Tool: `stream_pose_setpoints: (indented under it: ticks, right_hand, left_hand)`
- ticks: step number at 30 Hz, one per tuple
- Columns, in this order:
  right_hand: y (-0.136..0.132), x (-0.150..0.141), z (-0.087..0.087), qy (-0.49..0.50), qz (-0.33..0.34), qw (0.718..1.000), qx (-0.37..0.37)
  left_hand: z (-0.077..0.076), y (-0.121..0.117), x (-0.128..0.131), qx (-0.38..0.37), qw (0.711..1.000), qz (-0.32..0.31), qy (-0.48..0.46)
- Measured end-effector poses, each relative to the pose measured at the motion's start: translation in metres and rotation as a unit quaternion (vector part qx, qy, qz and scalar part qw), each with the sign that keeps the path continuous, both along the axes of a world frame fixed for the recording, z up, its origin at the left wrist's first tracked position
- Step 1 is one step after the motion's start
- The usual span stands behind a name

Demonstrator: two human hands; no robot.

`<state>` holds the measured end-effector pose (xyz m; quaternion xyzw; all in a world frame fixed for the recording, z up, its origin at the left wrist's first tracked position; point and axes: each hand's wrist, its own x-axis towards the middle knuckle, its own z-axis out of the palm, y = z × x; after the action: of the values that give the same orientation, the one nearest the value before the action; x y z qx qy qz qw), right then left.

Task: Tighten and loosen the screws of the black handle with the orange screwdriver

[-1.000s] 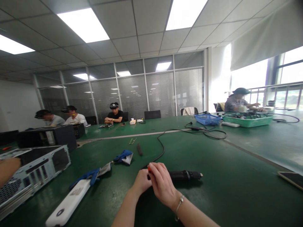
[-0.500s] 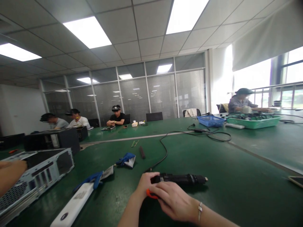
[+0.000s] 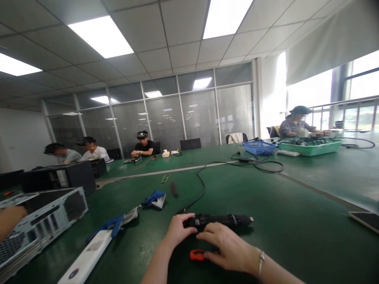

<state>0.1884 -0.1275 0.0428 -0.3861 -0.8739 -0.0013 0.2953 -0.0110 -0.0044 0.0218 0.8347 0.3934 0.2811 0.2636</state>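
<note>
My left hand (image 3: 179,229) is closed round the rear end of a black electric screwdriver (image 3: 227,221), which lies across the table in front of me with its metal tip to the right. My right hand (image 3: 229,246) is just below the driver's body, its fingertips close to it. Between that hand's thumb and fingers is a small orange-red object (image 3: 197,255) with a dark part; the palm and fingers hide the rest, so its kind cannot be made out.
Left are a white power strip (image 3: 89,254), blue-grey gloves (image 3: 155,199) and an open computer case (image 3: 56,221), with another person's arm (image 3: 12,221) over it. A dark bar (image 3: 174,189) and a cable (image 3: 201,189) lie ahead. Blue (image 3: 259,148) and green baskets (image 3: 310,147) stand farther right; co-workers sit beyond.
My right hand has drawn back from the rear of the electric screwdriver towards the lower right, and the orange-red object has shifted with it. My left hand stays on the driver. The view turned slightly.
</note>
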Motion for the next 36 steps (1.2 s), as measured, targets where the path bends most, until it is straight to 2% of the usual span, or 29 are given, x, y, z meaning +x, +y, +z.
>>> stream_pose_setpoints:
  ticks: [4, 8, 11, 16, 23, 36]
  right_hand:
    - [0.022, 0.030, -0.007, 0.046, -0.079, 0.995, 0.027]
    - [0.044, 0.063, -0.017, 0.084, -0.180, 0.980, -0.025]
    - [0.051, 0.077, -0.019, 0.085, -0.219, 0.969, -0.081]
    - [0.052, 0.082, -0.022, 0.017, -0.197, 0.968, -0.153]
    - [0.053, 0.081, -0.028, -0.003, -0.199, 0.969, -0.146]
    - [0.050, 0.080, -0.023, -0.007, -0.198, 0.969, -0.149]
  left_hand:
    - [0.000, 0.000, -0.001, -0.004, 1.000, -0.008, 0.005]
    - [0.002, 0.000, -0.001, -0.012, 1.000, -0.010, 0.012]
    - [0.003, 0.000, -0.001, -0.014, 1.000, -0.007, 0.017]
    - [0.003, -0.002, -0.001, -0.013, 1.000, -0.011, 0.013]
    - [0.004, -0.004, 0.000, -0.008, 1.000, -0.014, 0.011]
    - [0.004, -0.005, 0.000, 0.003, 1.000, -0.022, 0.012]
